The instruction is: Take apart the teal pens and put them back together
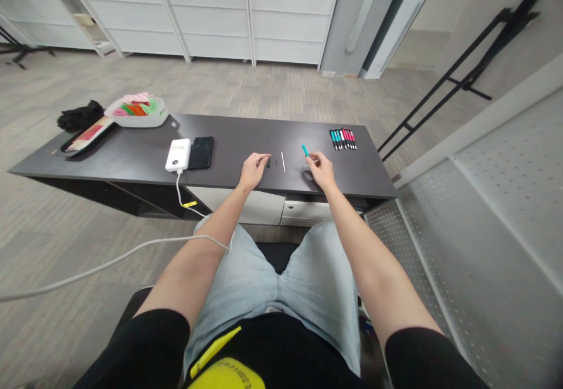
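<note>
head view: the right hand (322, 171) closed its fingertips on a slim teal plastic tube (305, 149) above the dark-grey flat desk (246, 134) (likely light, stiff, slick; best held mid-barrel); the left hand's (253, 171) fingers nearly met, grip unclear.

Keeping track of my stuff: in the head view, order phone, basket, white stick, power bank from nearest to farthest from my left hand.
1. White stick, right of the left hand.
2. Phone, to its left.
3. Power bank, left of the phone.
4. Basket, far left.
</note>
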{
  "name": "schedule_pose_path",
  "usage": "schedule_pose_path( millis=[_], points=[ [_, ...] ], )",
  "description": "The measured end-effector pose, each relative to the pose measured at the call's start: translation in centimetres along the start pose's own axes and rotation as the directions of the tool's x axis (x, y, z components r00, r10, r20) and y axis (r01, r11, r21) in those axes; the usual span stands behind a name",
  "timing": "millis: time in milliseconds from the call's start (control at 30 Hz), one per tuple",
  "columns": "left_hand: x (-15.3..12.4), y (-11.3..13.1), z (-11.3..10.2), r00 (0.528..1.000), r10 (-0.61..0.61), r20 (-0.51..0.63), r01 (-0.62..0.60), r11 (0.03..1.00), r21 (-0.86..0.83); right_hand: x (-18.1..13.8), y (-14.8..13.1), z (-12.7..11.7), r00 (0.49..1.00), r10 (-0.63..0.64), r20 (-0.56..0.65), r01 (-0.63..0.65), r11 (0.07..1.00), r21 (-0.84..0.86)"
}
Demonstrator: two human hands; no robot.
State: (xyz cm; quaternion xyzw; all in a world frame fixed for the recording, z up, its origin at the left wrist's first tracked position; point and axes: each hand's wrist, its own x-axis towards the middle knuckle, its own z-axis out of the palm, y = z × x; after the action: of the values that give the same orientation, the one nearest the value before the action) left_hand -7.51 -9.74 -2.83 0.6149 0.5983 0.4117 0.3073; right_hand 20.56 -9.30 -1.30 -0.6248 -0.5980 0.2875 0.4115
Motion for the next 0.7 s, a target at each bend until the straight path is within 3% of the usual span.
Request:
schedule_pose_path(
  millis=[300, 700],
  points=[
    [1.2, -1.0, 1.0, 0.996, -0.094, 0.007, 0.093, 0.968, -0.232, -1.6, -1.7, 4.0, 0.974, -0.128, 0.185, 0.145, 0.986, -0.082],
    [0.8, -0.6, 0.9, 0.996, -0.072, 0.051, 0.084, 0.954, -0.287, -1.9, -1.1, 4.1, 0.962, -0.155, 0.225, 0.180, 0.979, -0.092]
  ],
)
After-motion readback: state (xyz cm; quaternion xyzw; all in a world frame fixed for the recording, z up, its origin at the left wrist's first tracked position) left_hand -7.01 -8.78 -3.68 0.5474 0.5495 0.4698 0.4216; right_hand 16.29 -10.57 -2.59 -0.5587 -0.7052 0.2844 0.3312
